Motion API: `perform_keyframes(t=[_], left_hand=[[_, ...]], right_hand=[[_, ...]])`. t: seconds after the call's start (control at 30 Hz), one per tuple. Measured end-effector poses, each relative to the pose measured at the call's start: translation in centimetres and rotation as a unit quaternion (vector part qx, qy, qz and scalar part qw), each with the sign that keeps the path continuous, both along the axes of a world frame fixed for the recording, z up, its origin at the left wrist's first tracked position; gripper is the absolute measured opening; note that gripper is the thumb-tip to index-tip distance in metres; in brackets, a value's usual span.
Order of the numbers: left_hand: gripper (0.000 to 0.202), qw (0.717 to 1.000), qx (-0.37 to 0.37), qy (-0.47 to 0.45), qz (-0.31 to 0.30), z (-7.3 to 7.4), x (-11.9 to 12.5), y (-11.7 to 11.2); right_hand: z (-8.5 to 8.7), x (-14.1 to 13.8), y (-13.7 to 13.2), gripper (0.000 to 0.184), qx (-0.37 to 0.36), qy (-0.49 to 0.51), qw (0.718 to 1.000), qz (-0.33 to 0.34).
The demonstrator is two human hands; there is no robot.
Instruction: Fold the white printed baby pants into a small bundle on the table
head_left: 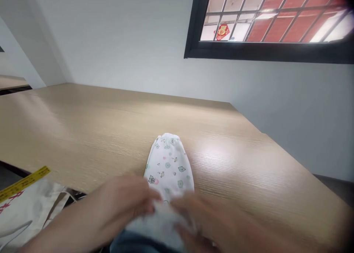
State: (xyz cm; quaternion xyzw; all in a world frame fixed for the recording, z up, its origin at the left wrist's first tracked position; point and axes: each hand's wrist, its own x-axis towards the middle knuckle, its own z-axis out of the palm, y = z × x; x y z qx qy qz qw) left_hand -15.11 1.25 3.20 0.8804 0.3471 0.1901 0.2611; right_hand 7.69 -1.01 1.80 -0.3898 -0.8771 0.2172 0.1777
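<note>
A white printed sleeve cover [169, 164], patterned with small green and pink animal figures, lies lengthwise on the table. Its gathered far end points away from me, and its near end is bunched up at the table's front edge. My left hand [129, 194] is closed on the cloth from the left, fingers curled inward. From the right, my right hand [201, 214] grips the same near part. Both hands are smeared by motion, and the fabric between them is blurred and partly covered by the fingers.
The wooden table [110, 124] runs back to a pale wall [124, 35] with a barred window [257, 15]. At the lower left, a yellow measuring strip [26, 181] lies above a white bag [30, 208] with red print, beside the table's front edge.
</note>
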Motion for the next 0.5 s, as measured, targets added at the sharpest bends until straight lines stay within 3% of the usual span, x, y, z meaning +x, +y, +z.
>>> perform_keyframes(t=[0.07,0.13,0.23,0.3,0.4,0.5], left_hand=[[0.026,0.998,0.025,0.0,0.062,0.7,1.0,3.3],[0.029,0.996,0.065,0.006,0.066,0.7,2.3,7.8],[0.03,0.994,0.08,0.037,0.066,-1.1,4.2,14.4],[0.029,0.993,0.083,0.053,0.067,-3.0,5.0,17.4],[0.031,0.99,0.102,0.059,0.082,-5.4,5.5,18.7],[0.04,0.987,0.124,0.031,0.094,-5.7,5.4,16.8]], right_hand=[[1.5,0.2,3.8,0.017,0.031,0.019,0.999,-0.029],[2.0,0.5,8.4,0.021,0.043,0.012,0.998,-0.053],[-0.1,1.1,15.0,0.023,0.019,-0.009,0.992,-0.126],[-2.3,1.5,18.1,0.025,0.03,-0.031,0.987,-0.155],[-4.4,2.1,19.9,0.032,0.076,-0.047,0.983,-0.163],[-3.8,2.3,18.8,0.035,0.152,-0.028,0.98,-0.122]])
